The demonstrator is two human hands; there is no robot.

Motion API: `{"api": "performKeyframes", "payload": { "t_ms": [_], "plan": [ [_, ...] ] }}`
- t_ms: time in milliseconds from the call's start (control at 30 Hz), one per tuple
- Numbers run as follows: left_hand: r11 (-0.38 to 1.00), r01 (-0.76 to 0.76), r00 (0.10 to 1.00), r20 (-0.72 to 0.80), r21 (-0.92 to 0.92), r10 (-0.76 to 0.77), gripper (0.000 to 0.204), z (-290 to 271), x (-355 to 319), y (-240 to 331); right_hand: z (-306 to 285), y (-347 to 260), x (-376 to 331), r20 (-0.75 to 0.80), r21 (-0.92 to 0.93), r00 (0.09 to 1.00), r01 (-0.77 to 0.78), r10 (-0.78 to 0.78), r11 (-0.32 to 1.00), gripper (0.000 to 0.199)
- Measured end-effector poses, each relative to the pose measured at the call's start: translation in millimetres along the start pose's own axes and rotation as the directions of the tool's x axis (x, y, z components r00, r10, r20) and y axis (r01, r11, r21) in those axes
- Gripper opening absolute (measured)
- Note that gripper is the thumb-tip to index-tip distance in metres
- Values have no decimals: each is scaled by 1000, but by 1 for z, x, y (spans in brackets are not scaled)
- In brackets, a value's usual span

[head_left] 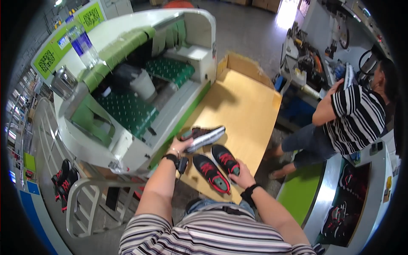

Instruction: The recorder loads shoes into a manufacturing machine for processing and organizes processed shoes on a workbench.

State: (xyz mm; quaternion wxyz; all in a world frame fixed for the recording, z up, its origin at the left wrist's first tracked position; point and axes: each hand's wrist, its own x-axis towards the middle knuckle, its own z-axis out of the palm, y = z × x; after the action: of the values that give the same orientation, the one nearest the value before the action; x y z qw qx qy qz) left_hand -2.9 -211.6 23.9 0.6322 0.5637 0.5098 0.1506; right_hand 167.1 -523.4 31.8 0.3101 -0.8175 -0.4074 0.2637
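My left hand (181,145) is closed on the heel end of a dark sneaker (205,137) tipped on its side, its pale sole facing me. Over the wooden tabletop (244,112), that sneaker points to the right. My right hand (243,175) grips the heel of a black sneaker with red laces (224,159), whose toe points away from me. Just left of it lies a matching black and red sneaker (210,172), toe pointing away and to the left, with neither hand on it. The fingertips of both hands are partly hidden by the shoes.
A white machine with green padded compartments (127,106) borders the table's left side. Bottle (83,44) and metal jug (63,83) stand on it. Metal rack (91,204) with sneakers is at left. A co-worker (352,114) stands right, beside a conveyor (304,187) and shelf sneakers (335,221).
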Motion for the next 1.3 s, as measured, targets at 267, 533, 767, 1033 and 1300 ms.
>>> {"api": "performKeyframes", "payload": {
  "t_ms": [267, 533, 767, 1033, 1300],
  "plan": [
    [762, -360, 930, 269, 539, 249, 80, -2, -10, 30, -9, -8, -6, 20, -12, 997, -69, 69, 998, 81],
    [927, -291, 863, 483, 235, 148, 82, 8, -1, 26, -5, -7, -7, 33, -2, 998, -55, 55, 999, 83],
    [987, -60, 988, 129, -147, 79, 60, -24, -83, -20, 5, 6, -11, -8, 31, 1000, -26, 26, 999, 84],
    [788, -119, 922, -227, 604, 313, 108, -37, -161, -81, 7, 6, 6, -68, 17, 998, 11, -10, 1000, 84],
    [878, -109, 979, -105, 466, 177, 91, -10, -159, -73, 11, 1, -8, -58, 29, 998, -21, 23, 999, 84]
  ]
}}
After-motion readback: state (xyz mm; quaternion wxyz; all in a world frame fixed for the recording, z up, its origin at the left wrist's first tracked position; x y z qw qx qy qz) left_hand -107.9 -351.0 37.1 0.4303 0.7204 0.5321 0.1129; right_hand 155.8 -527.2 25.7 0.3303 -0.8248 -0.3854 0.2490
